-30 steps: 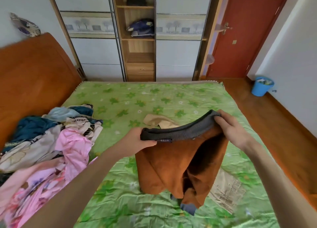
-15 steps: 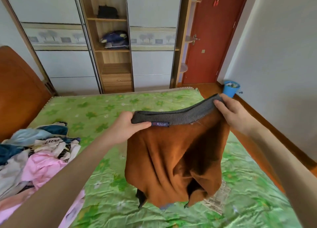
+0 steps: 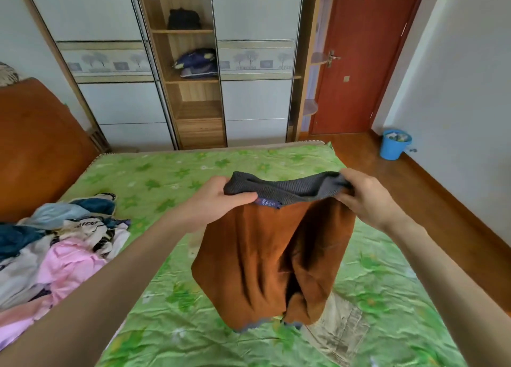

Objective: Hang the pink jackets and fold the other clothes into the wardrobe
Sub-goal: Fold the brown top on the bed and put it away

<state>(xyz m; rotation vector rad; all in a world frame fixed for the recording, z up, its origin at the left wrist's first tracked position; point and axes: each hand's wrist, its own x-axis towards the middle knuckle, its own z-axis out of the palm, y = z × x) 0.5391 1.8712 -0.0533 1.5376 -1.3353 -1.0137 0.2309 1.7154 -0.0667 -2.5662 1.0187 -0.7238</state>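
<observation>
At frame centre, one brown garment, its cut indistinct, is pinched by its grey ribbed band between left hand and right hand; clothes pile is cropped lower left.

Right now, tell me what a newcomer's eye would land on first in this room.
First, the rust-brown garment held up by its grey ribbed band, the left hand and right hand each gripping an end, above the bright green floral bedsheet. Next, the heap of clothes with pink pieces at the bed's left edge. Behind, the wardrobe's open shelves beside a red door.
</observation>
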